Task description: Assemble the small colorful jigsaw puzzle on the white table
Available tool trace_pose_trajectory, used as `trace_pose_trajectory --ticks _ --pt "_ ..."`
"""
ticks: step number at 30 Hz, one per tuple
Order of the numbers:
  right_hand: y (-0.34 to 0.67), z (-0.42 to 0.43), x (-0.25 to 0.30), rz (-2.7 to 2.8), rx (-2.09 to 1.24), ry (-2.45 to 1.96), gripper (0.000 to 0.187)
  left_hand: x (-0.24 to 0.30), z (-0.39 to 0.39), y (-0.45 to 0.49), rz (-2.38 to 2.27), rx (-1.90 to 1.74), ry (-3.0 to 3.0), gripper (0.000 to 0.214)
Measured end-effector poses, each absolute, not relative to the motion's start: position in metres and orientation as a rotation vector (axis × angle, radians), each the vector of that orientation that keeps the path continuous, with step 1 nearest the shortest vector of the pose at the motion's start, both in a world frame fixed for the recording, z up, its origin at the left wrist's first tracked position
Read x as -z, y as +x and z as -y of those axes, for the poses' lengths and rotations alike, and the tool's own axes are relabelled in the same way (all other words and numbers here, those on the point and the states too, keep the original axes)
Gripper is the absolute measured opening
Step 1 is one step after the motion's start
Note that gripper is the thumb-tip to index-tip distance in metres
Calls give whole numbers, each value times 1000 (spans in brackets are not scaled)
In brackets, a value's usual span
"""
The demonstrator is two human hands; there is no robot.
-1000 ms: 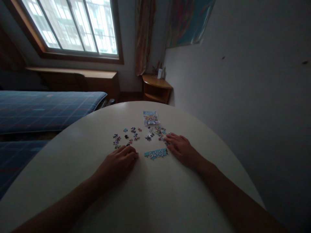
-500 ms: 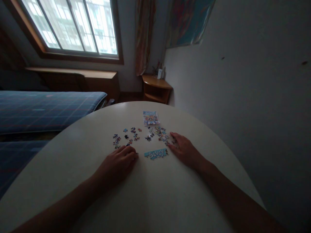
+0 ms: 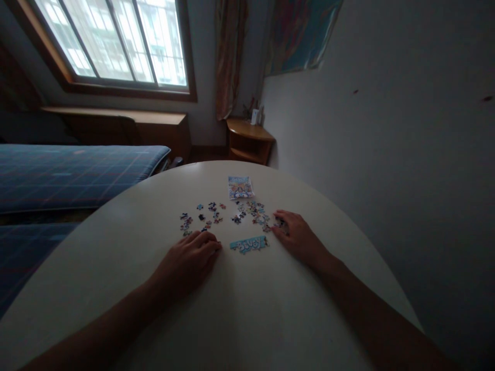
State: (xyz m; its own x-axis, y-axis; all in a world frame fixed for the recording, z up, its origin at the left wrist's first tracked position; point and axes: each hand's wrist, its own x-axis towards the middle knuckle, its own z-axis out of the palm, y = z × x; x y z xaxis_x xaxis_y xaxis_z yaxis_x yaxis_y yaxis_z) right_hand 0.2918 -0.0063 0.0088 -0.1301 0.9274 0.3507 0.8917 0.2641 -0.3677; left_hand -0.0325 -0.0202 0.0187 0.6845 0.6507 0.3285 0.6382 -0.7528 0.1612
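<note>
My left hand (image 3: 198, 252) rests on the table with its fingers curled together. A small dark edge shows at its fingertips, which looks like a puzzle piece mostly hidden by them. To its right lies a joined strip of puzzle pieces (image 3: 249, 245), light blue with white letters. My right hand (image 3: 296, 234) lies beyond the strip's right end, thumb and fingers apart. Between them several loose pieces (image 3: 280, 223) lie partly covered. One heap of loose puzzle pieces (image 3: 255, 210) spreads left of that hand; more scattered pieces (image 3: 186, 222) lie beyond my left hand.
A printed picture sheet or packet (image 3: 240, 188) lies behind the pieces on the round white table (image 3: 247, 319). A bed with a plaid mattress (image 3: 77, 170) stands at the left. A wooden corner cabinet (image 3: 249, 130) is behind the table, and a wall runs along the right.
My right hand has shifted slightly right, away from the heap, and the loose pieces within its grasp show more. My left hand has barely moved.
</note>
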Motion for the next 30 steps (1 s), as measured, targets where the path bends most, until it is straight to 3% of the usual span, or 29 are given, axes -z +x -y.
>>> trace_pose_trajectory --ticks 24,30 --pt "314 2 -9 1913 -109 -1743 26 -20 17 -39 -1399 -639 2815 27" --pt "304 6 -12 1988 -128 -1600 26 -21 19 -38 -1346 -646 2835 27"
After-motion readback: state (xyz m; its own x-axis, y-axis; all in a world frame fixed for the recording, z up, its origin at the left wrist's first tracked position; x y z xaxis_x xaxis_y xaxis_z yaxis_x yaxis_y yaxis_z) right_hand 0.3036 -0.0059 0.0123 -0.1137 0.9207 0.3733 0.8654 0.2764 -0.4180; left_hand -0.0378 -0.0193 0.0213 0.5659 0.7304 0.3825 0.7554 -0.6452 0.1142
